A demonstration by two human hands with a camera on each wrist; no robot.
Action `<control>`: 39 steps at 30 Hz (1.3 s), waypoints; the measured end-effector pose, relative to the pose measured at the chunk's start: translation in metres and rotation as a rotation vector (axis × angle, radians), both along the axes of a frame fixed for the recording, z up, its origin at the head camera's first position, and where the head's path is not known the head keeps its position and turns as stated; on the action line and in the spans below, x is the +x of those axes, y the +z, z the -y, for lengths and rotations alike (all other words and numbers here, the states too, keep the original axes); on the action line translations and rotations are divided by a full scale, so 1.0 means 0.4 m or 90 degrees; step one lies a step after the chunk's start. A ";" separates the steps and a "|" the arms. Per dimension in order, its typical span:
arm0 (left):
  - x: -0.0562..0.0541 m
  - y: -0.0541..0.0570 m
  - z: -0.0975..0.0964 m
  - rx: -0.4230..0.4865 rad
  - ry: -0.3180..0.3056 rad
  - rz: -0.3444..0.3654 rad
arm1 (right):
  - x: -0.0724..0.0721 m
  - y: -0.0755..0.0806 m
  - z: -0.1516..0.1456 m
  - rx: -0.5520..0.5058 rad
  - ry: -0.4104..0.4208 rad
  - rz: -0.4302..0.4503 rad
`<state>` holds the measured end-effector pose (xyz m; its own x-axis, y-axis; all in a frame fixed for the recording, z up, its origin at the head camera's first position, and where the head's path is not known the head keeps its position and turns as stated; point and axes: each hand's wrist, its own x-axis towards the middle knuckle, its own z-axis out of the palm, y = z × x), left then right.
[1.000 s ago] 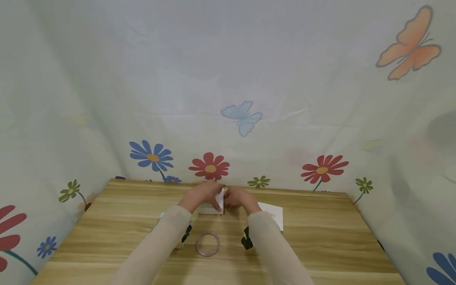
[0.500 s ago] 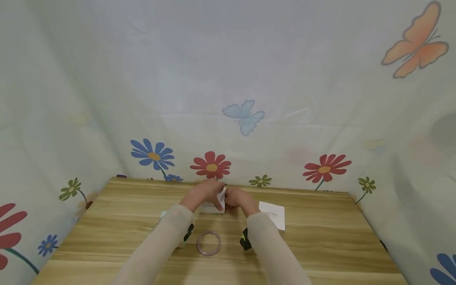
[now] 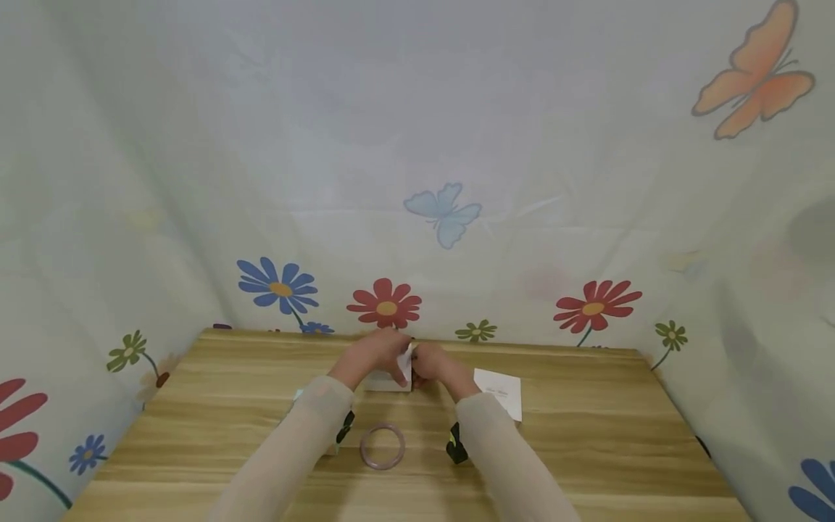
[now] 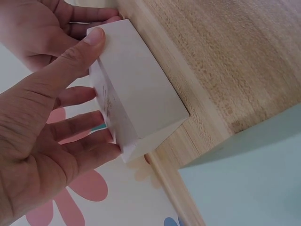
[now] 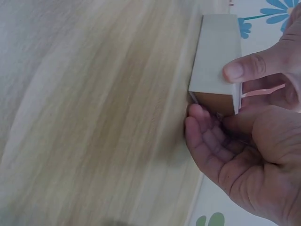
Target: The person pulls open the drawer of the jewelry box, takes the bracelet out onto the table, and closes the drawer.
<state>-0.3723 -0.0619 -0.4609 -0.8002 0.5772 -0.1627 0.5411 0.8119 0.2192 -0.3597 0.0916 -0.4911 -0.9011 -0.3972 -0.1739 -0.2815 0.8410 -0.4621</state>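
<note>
A small white box (image 3: pixel 388 382) lies at the far edge of the table. My left hand (image 3: pixel 373 357) grips it, with the thumb on one face and the fingers behind, as the left wrist view shows on the box (image 4: pixel 141 75). In the right wrist view the brown end of the box (image 5: pixel 214 101) faces my right hand (image 5: pixel 240 155). The fingers of that hand are curled close against this end, and their tips are partly hidden. Whether they pinch a flap or something small there cannot be made out.
Another white box (image 3: pixel 501 391) with faint print lies right of my right forearm. A pinkish ring (image 3: pixel 382 447) rests on the wooden table (image 3: pixel 587 435) between my forearms. A pale green object (image 3: pixel 298 395) is mostly hidden under the left sleeve. A flowered curtain (image 3: pixel 483 275) hangs behind.
Both hands stay at the white box. The right hand's fingers have shifted slightly at its end. The ring and the other box lie as before.
</note>
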 end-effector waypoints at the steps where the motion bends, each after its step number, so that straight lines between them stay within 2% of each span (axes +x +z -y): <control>1: 0.000 0.000 0.001 -0.004 -0.001 -0.003 | -0.001 -0.002 0.000 0.003 0.003 -0.014; 7: -0.003 -0.005 0.004 -0.016 -0.006 -0.019 | -0.003 -0.022 -0.011 0.002 0.033 -0.088; 12: -0.005 -0.008 0.006 -0.018 -0.003 -0.036 | -0.018 -0.018 -0.023 0.010 0.069 -0.148; 18: -0.003 -0.006 0.007 -0.025 0.004 -0.033 | -0.041 -0.017 -0.023 0.044 0.107 -0.136; 22: -0.002 -0.006 0.006 -0.027 0.004 -0.029 | -0.048 -0.027 -0.021 0.071 0.103 -0.145; 29: -0.005 -0.009 0.002 -0.031 0.008 -0.027 | -0.028 -0.001 -0.029 0.123 0.062 -0.137; 34: -0.003 -0.011 0.001 -0.028 0.019 -0.018 | -0.011 0.019 -0.039 0.142 0.060 -0.132; 39: 0.004 -0.005 0.000 -0.025 0.017 -0.015 | -0.009 0.021 -0.051 0.164 0.056 -0.137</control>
<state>-0.3709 -0.0618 -0.4629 -0.8188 0.5494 -0.1662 0.5241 0.8337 0.1737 -0.3632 0.1119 -0.4828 -0.8926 -0.4423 -0.0873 -0.4256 0.8906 -0.1602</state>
